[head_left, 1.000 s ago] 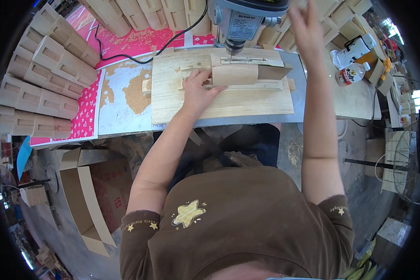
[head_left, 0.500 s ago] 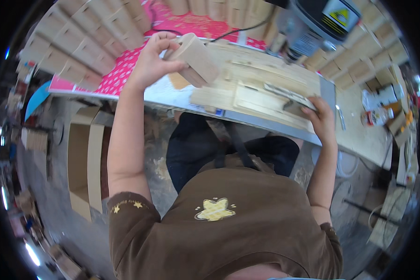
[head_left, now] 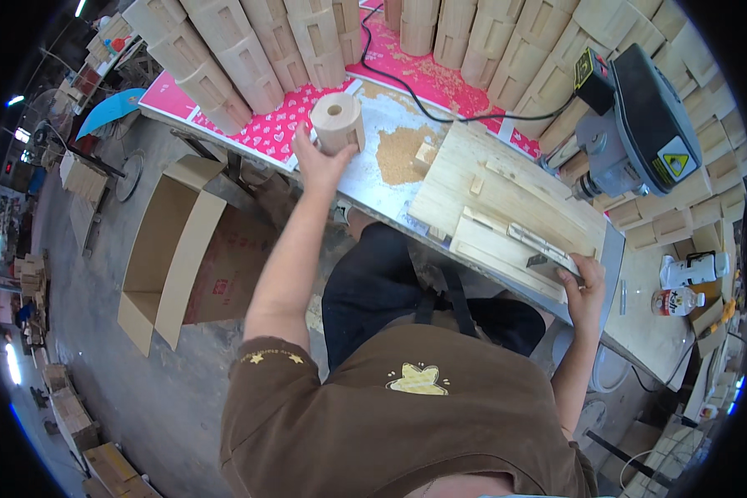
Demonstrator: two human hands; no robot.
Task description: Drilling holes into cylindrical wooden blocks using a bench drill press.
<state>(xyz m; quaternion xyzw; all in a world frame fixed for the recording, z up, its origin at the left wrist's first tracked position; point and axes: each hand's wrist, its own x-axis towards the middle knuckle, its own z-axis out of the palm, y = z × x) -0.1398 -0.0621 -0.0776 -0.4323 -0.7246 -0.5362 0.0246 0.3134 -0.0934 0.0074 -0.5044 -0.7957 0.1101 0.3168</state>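
A pale wooden cylinder (head_left: 337, 120) with a round hole in its top stands upright at the left part of the bench. My left hand (head_left: 319, 166) is closed round its near side, thumb at the right. On the right, a wooden jig (head_left: 448, 187) of boards and strips lies on the metal-edged bench. A narrow metal bar (head_left: 539, 241) runs along its near part, with a dark piece under it. My right hand (head_left: 588, 286) grips the bar's right end; its fingertips are partly hidden. Beyond the jig stands a drill press head (head_left: 639, 124), its chuck left of my right hand's far side.
Tall stacks of wooden cylinders (head_left: 257, 66) line the far side over pink patterned sheeting (head_left: 286, 133). Sawdust (head_left: 402, 153) lies beside the jig, and a black cable (head_left: 407, 95) crosses behind. Bottles (head_left: 676, 301) stand right. An open cardboard box (head_left: 178, 257) sits on the floor at left.
My left hand has lowered the wooden cylinder from above the bench onto its left part, turning it upright. My right hand stays at the metal bar. The view has shifted.
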